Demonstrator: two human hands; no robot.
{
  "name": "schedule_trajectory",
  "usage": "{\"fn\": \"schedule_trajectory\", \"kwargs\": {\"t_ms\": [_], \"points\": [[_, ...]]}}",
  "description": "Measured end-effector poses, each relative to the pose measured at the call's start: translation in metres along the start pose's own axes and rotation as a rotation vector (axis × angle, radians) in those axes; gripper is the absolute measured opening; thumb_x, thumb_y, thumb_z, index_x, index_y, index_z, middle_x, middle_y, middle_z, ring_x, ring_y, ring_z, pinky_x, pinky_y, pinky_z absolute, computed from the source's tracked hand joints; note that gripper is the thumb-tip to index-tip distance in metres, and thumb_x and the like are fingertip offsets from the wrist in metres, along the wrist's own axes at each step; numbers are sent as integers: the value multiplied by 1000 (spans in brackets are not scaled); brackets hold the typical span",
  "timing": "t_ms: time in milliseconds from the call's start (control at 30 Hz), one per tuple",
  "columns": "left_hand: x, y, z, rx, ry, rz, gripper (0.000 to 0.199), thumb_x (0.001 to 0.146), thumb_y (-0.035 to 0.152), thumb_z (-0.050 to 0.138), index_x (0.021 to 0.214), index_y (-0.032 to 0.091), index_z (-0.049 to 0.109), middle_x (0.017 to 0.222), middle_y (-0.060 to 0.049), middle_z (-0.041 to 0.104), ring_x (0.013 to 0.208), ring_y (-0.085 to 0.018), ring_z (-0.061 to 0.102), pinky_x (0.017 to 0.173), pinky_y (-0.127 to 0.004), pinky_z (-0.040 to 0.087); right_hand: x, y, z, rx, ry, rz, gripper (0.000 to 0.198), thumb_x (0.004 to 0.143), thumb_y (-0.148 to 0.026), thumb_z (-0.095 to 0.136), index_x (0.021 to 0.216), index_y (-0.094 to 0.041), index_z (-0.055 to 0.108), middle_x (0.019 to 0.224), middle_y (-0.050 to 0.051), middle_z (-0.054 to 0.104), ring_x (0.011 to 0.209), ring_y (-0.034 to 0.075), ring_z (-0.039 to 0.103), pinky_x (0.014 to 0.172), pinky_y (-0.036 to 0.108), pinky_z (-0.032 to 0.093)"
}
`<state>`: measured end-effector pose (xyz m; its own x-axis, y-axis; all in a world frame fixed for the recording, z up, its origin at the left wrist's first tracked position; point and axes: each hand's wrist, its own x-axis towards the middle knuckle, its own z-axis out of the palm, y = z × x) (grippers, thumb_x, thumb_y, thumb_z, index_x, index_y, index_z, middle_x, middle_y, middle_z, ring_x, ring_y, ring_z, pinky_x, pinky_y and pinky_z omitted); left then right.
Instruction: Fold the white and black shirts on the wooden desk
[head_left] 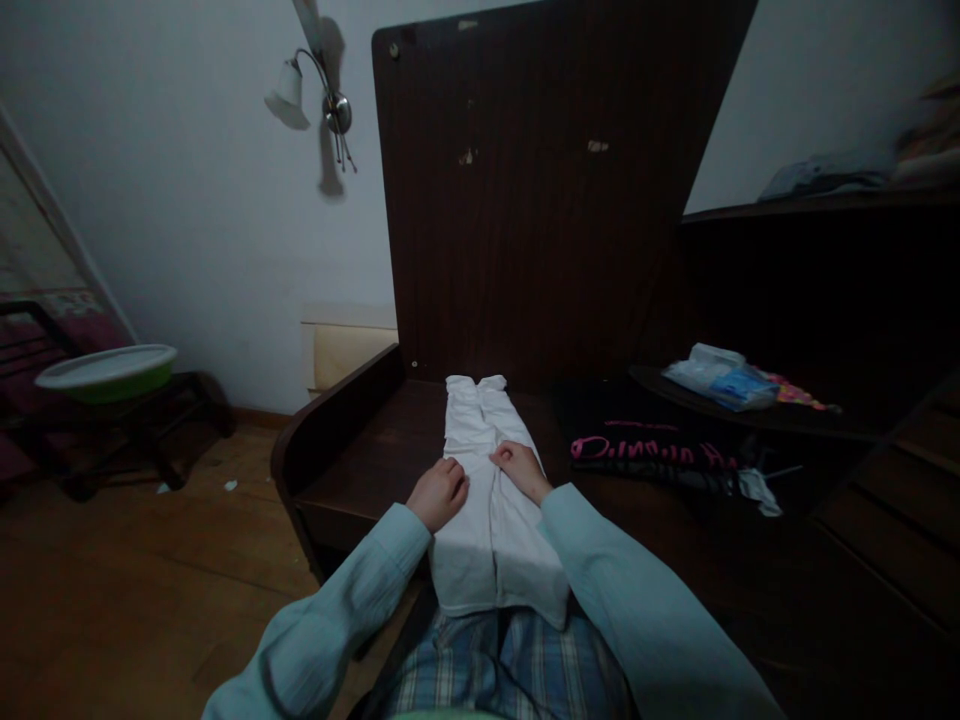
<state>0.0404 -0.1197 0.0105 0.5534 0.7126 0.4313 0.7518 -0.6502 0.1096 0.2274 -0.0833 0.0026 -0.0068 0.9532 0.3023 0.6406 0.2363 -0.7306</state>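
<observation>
A white garment (pixel 465 555) lies folded into a long strip on the dark wooden desk (pixel 352 455). An open seam runs down its middle, the far half is wrinkled, and the near end hangs over the desk's front edge. My left hand (pixel 439 493) rests on the garment's left side, its fingers curled closed on the cloth. With thumb and fingers pinched together, my right hand (pixel 520 470) grips the cloth near the middle seam. The exact hold of the left fingertips is hidden.
Right of the garment lies a black cloth bag or garment with pink lettering (pixel 652 455). Behind it sits a blue-and-white plastic packet (pixel 724 378). At left, a green-and-white basin (pixel 112 372) stands on a dark chair (pixel 142 425). A tall wooden panel (pixel 540 220) rises behind the desk.
</observation>
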Motion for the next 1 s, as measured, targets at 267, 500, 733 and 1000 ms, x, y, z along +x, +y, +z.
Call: {"fn": "schedule_trajectory", "kwargs": {"t_ms": [267,500,733,1000], "points": [[0,1,-3,-82,-23,52,12,81,20,42,85,17,53,86,-5,55,83,-17,51,75,-28,43,1,-2,1,-81,38,31,13,69,-27,52,62,-17,56,57,0,58,56,12,53,55,21,35],[-1,0,0,-140,-14,126,19,83,21,41,90,19,59,90,-6,58,86,-17,52,78,-29,43,-6,-11,0,-283,-19,-33,11,71,-27,52,69,-19,59,65,2,61,63,14,55,57,22,34],[0,-1,-2,-175,-40,149,24,83,22,41,100,22,58,95,-5,59,89,-17,52,81,-29,43,1,-6,0,-208,-27,-21,14,77,-26,46,74,-18,57,63,0,59,60,12,54,54,20,34],[1,0,0,-241,-72,192,25,86,21,38,105,18,54,101,-6,61,95,-16,53,86,-30,42,1,-14,2,-407,-33,21,14,84,-23,38,89,-17,50,75,7,61,68,16,56,58,23,34]]}}
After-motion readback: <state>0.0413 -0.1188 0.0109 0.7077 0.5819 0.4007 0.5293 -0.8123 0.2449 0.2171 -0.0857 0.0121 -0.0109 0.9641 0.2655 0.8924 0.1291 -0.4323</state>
